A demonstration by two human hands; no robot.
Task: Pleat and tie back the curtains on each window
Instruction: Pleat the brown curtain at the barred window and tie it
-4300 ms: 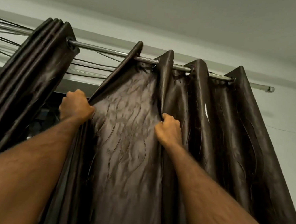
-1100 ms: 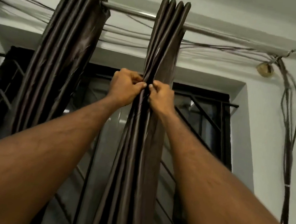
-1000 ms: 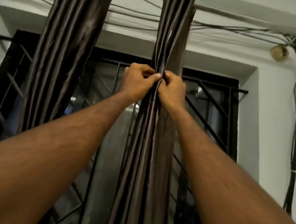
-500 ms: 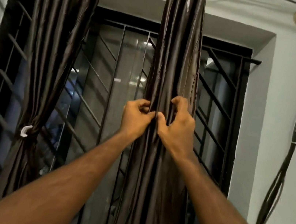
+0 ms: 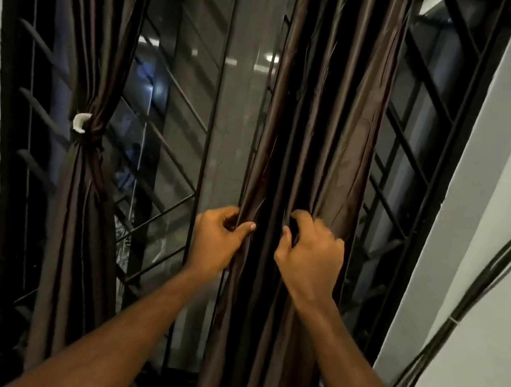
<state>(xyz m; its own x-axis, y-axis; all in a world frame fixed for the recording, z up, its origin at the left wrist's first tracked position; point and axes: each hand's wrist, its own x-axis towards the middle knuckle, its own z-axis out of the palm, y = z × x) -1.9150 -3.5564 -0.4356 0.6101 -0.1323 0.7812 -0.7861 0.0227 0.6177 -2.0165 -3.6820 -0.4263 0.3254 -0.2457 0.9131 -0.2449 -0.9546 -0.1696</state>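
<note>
Glossy satin-like curtain [image 5: 322, 137] cloth

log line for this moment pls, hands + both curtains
left hand grips right curtain folds | right hand grips same curtain | left curtain already tied back | right curtain not yet tied

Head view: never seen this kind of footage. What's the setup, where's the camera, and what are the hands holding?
There is no robot here. A person wears one wide-angle camera on the head, so you look along their own bare arms toward a barred window. The left hand and the right hand each grip folds of the right curtain, a dark brown panel gathered into long vertical pleats and not yet tied. The left curtain is already bunched and cinched by a tie-back at a small white hook. Dark cables run down the white wall on the right. No table or other surface shows.
</note>
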